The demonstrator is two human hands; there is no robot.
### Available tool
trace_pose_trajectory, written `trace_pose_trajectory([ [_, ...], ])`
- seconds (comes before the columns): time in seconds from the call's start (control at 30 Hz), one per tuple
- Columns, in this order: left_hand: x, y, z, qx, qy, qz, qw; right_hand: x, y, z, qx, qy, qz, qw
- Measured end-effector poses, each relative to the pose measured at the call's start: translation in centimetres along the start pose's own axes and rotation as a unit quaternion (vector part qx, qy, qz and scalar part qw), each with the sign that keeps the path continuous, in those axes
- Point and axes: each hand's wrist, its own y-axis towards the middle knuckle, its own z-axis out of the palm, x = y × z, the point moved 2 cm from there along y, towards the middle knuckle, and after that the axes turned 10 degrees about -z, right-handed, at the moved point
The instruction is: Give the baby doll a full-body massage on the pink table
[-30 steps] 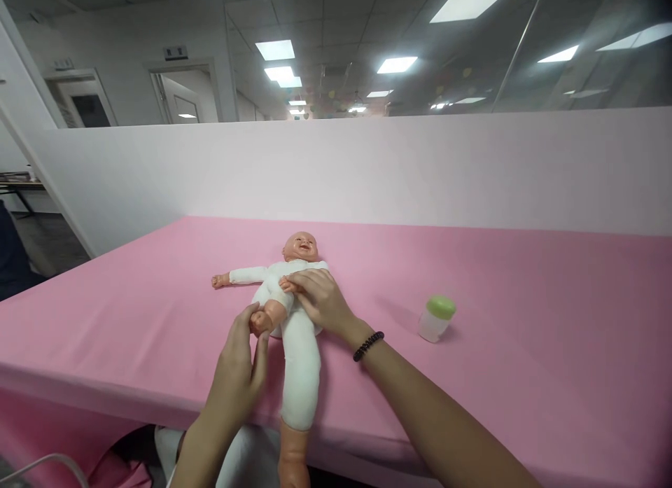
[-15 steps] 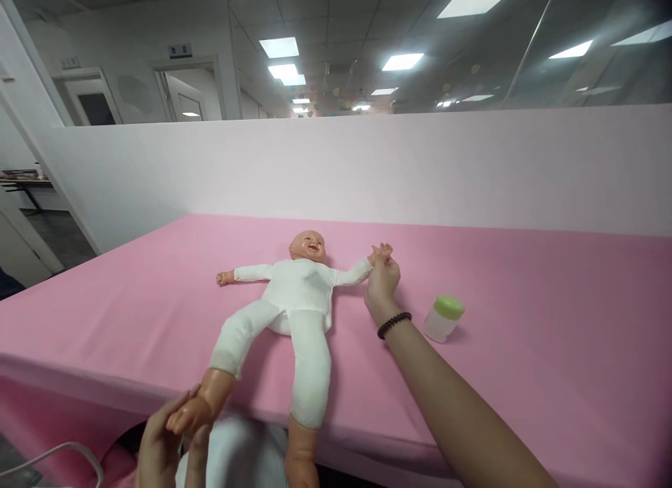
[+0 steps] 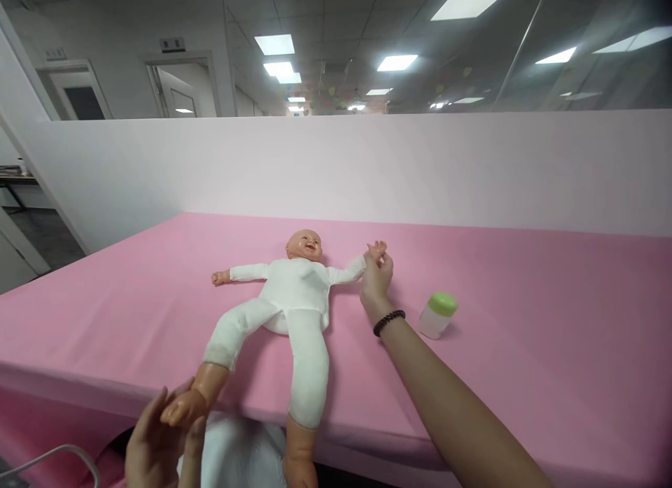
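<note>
A baby doll [image 3: 299, 285] in a white suit lies on its back on the pink-covered table [image 3: 498, 376], arms spread, legs toward me. At the lower left my left hand [image 3: 160, 439] is curled around the doll's bare foot [image 3: 186, 407], thumb on one side and fingers on the other. My right hand [image 3: 376, 281], with a dark beaded bracelet on the wrist, pinches the doll's outstretched arm at the wrist, just below its small hand [image 3: 376, 249]. The doll's other foot [image 3: 301, 460] hangs over the table's front edge.
A small clear jar with a green lid [image 3: 442, 304] stands right of my right wrist. Behind the table runs a low white wall [image 3: 393, 169] with glass above. A pale cable [image 3: 63, 449] curves at the lower left.
The whole view has shifted slightly, so the doll and jar appear a little further left. Both hands keep their places on the doll's foot and wrist.
</note>
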Motion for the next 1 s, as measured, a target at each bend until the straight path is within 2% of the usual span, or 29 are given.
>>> trace_pose_trajectory([
  [0.1, -3.3, 1.6, 1.8, -0.045, -0.027, 0.065, 0.997, 3.2, -2.1, 1.5, 0.103, 0.016, -0.120, 0.987],
  [0.17, -5.2, 2.9, 3.8, -0.028, -0.010, 0.134, 0.991, 4.2, -3.6, 2.1, 0.146, 0.002, -0.164, 0.976],
  [0.27, -7.1, 5.0, 6.8, -0.001, 0.092, 0.232, 0.968, 4.1, -5.2, 2.5, 0.215, -0.056, -0.231, 0.947],
  [0.4, -7.8, 6.6, 10.5, 0.067, 0.161, 0.323, 0.930, 3.1, -6.3, 2.4, 0.309, -0.125, -0.346, 0.877],
  [0.5, -7.2, 7.0, 12.4, 0.115, 0.163, 0.329, 0.923, 2.5, -7.0, 2.5, 0.391, -0.152, -0.411, 0.810],
  [0.57, -6.8, 7.0, 12.9, 0.126, 0.162, 0.325, 0.923, 2.3, -7.4, 2.6, 0.420, -0.159, -0.426, 0.785],
  [0.6, -6.7, 7.1, 12.9, 0.123, 0.160, 0.326, 0.923, 2.3, -7.5, 2.6, 0.424, -0.160, -0.425, 0.784],
  [0.67, -6.7, 7.0, 12.3, 0.107, 0.154, 0.325, 0.927, 2.3, -7.6, 2.6, 0.404, -0.152, -0.414, 0.801],
  [0.73, -6.8, 6.8, 10.9, 0.080, 0.142, 0.302, 0.939, 2.5, -7.3, 2.5, 0.363, -0.127, -0.385, 0.839],
  [0.87, -6.1, 5.3, 6.6, 0.034, 0.051, 0.209, 0.976, 3.3, -5.7, 2.1, 0.213, -0.056, -0.242, 0.945],
  [0.93, -4.8, 3.9, 4.2, 0.026, -0.014, 0.174, 0.984, 3.6, -4.5, 1.8, 0.130, -0.018, -0.168, 0.977],
  [1.0, -2.7, 2.6, 1.9, 0.005, -0.046, 0.124, 0.991, 3.5, -3.3, 1.4, 0.060, 0.020, -0.128, 0.990],
])
